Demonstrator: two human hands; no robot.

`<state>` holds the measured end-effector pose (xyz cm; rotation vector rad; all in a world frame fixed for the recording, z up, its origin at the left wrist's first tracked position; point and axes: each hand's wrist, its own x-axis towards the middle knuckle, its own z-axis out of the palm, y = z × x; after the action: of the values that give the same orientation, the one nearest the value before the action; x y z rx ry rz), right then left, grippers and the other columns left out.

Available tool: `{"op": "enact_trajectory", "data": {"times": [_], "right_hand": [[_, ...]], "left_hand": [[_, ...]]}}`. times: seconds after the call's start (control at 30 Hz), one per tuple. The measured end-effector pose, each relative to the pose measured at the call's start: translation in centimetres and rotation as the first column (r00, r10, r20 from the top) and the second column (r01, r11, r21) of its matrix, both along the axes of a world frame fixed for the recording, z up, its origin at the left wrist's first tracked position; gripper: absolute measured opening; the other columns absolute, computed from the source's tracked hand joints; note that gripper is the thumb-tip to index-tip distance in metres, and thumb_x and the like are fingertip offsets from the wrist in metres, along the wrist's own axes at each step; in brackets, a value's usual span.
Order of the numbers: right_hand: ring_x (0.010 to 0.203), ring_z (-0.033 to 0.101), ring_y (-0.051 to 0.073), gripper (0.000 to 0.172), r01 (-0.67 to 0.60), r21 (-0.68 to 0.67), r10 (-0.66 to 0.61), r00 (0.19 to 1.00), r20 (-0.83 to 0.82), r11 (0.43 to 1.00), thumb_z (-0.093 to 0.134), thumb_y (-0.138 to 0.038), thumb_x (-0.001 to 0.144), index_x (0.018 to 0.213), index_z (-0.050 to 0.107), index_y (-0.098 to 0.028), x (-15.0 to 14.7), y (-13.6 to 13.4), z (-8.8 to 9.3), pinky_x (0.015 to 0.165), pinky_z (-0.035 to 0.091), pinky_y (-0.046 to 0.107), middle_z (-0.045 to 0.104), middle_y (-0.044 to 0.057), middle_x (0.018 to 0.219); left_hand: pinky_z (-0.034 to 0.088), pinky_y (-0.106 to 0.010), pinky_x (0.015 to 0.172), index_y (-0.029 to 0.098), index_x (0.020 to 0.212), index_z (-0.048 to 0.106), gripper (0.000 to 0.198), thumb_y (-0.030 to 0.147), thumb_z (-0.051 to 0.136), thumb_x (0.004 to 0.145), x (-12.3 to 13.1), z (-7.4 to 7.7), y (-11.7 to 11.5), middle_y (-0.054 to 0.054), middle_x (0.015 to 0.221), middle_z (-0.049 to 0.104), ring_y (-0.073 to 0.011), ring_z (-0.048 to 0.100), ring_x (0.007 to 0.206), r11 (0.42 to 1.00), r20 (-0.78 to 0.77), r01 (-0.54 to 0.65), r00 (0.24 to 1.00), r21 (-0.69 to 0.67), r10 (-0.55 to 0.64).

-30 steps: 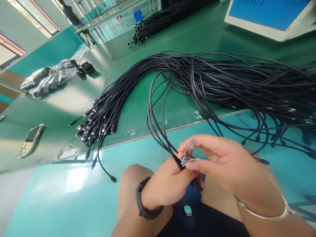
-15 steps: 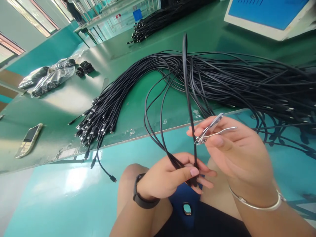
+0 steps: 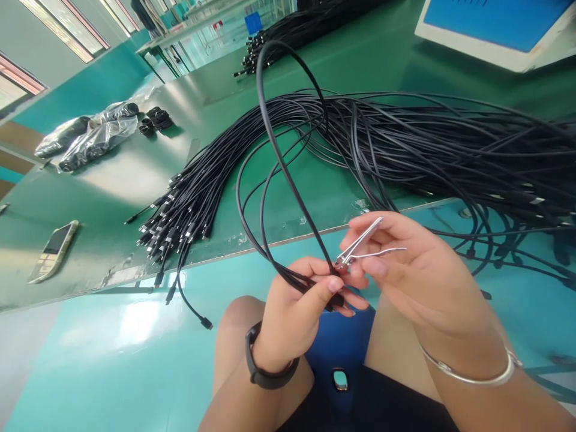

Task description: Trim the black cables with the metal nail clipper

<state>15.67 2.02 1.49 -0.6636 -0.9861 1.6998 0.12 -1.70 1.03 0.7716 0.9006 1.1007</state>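
Several black cable ends (image 3: 294, 276) are pinched between the thumb and fingers of my left hand (image 3: 299, 306), above my lap. One cable (image 3: 288, 165) rises from this grip in a tall loop over the table. My right hand (image 3: 405, 270), closed on a silver nail clipper (image 3: 360, 245), is just to the right. The clipper's jaws touch or nearly touch the cable beside my left thumb; which of these I cannot tell. Behind the hands, a large bundle of black cables (image 3: 405, 141) lies across the green table, its plugs (image 3: 173, 225) fanned out at the left.
The green table's (image 3: 216, 210) front edge runs just beyond my hands. On it are a phone-like device (image 3: 54, 249), plastic-wrapped bundles (image 3: 96, 141), a small black coil (image 3: 155, 122), another cable bundle (image 3: 306, 33) and a blue-and-white box (image 3: 495, 30). A person (image 3: 146, 15) stands far back.
My left hand has moved up and left with the cables, and the tall loop has swung left and opened wider. The clipper has moved left and slightly down, close to my left fingers.
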Motion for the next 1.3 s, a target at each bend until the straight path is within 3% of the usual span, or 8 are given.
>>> {"op": "enact_trajectory", "data": {"times": [0.2,0.37,0.53,0.73,0.97,1.13,1.3], "right_hand": [[0.078,0.066,0.016,0.02,-0.056,-0.002,0.056,0.998,-0.036,0.998,0.077,-0.023,0.078,0.096,0.071,-0.028,-0.2,0.3,-0.2,0.057,0.061,0.027,0.068,0.002,0.097],[0.072,0.066,0.016,0.013,0.024,0.018,-0.025,0.997,0.075,1.0,0.076,-0.031,0.081,0.092,0.074,-0.025,-0.3,0.2,-0.5,0.059,0.06,0.029,0.07,0.003,0.086],[0.092,0.07,0.019,0.01,0.105,0.086,-0.116,0.984,0.138,0.991,0.073,-0.025,0.084,0.093,0.075,-0.027,-0.2,-0.1,-0.9,0.075,0.061,0.029,0.074,0.003,0.098],[0.078,0.071,0.016,0.009,0.081,0.044,-0.086,0.991,0.101,0.996,0.072,-0.026,0.084,0.092,0.075,-0.029,-0.3,-0.3,-0.6,0.065,0.061,0.026,0.073,0.0,0.086],[0.077,0.071,0.018,0.004,0.139,0.059,-0.147,0.973,0.178,0.989,0.076,-0.026,0.081,0.086,0.075,-0.026,-0.5,-0.6,0.1,0.061,0.061,0.026,0.073,0.002,0.084],[0.06,0.067,0.014,0.004,0.134,0.032,-0.137,0.959,0.249,0.991,0.075,-0.026,0.082,0.084,0.075,-0.029,-0.3,-0.8,0.3,0.052,0.059,0.023,0.071,-0.001,0.072],[0.074,0.072,0.017,0.004,0.16,0.04,-0.165,0.965,0.205,0.986,0.072,-0.03,0.085,0.088,0.073,-0.029,-0.1,-0.6,-0.3,0.063,0.062,0.026,0.072,0.0,0.083]], "left_hand": [[0.058,-0.025,0.062,0.014,0.083,0.061,0.014,0.025,0.07,0.086,-0.4,0.0,0.1,-0.005,0.072,0.076,-0.0174,0.074,0.066,0.998,-0.065,-0.056,0.996,-0.001,0.056],[0.058,-0.026,0.064,0.015,0.082,0.06,0.012,0.023,0.069,0.086,-0.6,0.4,0.1,-0.007,0.083,0.078,-0.018,0.074,0.069,0.998,-0.079,-0.061,0.995,0.0,0.061],[0.058,-0.026,0.066,0.015,0.083,0.06,0.01,0.022,0.066,0.088,-0.8,0.3,-0.2,-0.006,0.087,0.078,-0.0175,0.075,0.073,1.0,-0.061,-0.03,0.998,0.011,0.03],[0.059,-0.025,0.065,0.015,0.081,0.061,0.011,0.021,0.067,0.088,-0.5,0.0,-0.1,-0.005,0.086,0.078,-0.0166,0.075,0.072,0.999,-0.025,-0.026,0.999,0.036,0.026],[0.059,-0.024,0.064,0.015,0.082,0.062,0.01,0.021,0.067,0.088,-0.6,-0.1,0.0,-0.005,0.085,0.078,-0.016,0.075,0.071,0.999,-0.035,-0.017,0.999,0.033,0.018],[0.059,-0.025,0.064,0.015,0.083,0.061,0.011,0.022,0.067,0.088,-0.5,-0.3,-0.2,-0.004,0.085,0.078,-0.0161,0.075,0.071,1.0,-0.021,0.004,1.0,0.024,-0.004],[0.058,-0.023,0.062,0.015,0.085,0.058,0.014,0.023,0.069,0.087,-0.4,-0.2,-0.2,-0.005,0.086,0.079,-0.0158,0.075,0.07,1.0,-0.006,0.011,1.0,0.01,-0.011]]}}
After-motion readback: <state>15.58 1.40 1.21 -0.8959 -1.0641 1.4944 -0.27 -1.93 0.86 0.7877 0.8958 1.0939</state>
